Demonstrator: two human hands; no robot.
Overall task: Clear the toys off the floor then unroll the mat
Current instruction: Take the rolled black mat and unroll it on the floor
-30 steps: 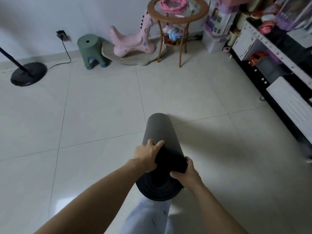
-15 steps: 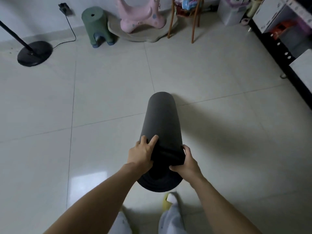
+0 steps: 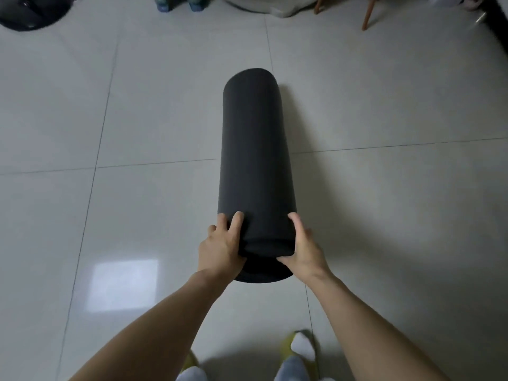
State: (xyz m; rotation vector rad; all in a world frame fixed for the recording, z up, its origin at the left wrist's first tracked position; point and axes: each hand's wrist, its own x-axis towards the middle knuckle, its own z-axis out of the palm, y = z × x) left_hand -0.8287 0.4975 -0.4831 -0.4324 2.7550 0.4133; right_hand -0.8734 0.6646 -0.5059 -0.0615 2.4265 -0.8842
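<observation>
A: What are the hands doing?

B: The left hand [image 3: 220, 250] curls its fingers over one side of the rolled mat [image 3: 255, 166]. The right hand [image 3: 305, 250] holds the other side, thumb tucked under the near end. Both hold it tight.

A: Where is the mat?

B: It is a dark roll pointing away from the person. The near end is up in the hands. The far end looks low, close to the floor [image 3: 137, 105], but I cannot tell if it touches.

A: Are there toys in the way?

B: None on the pale tiles around the roll. Far off at the top I see a round black stand base [image 3: 30, 11] and some wooden table legs [image 3: 368, 15]. The person's feet [image 3: 301, 347] are just behind the roll.

A: So what step is this?

B: I think the toy part is done and the mat part is starting.

A: What comes next?

B: Probably lay the roll flat, find the loose edge, hold it down, and push the roll away. It needs open floor in front, and there is plenty.
</observation>
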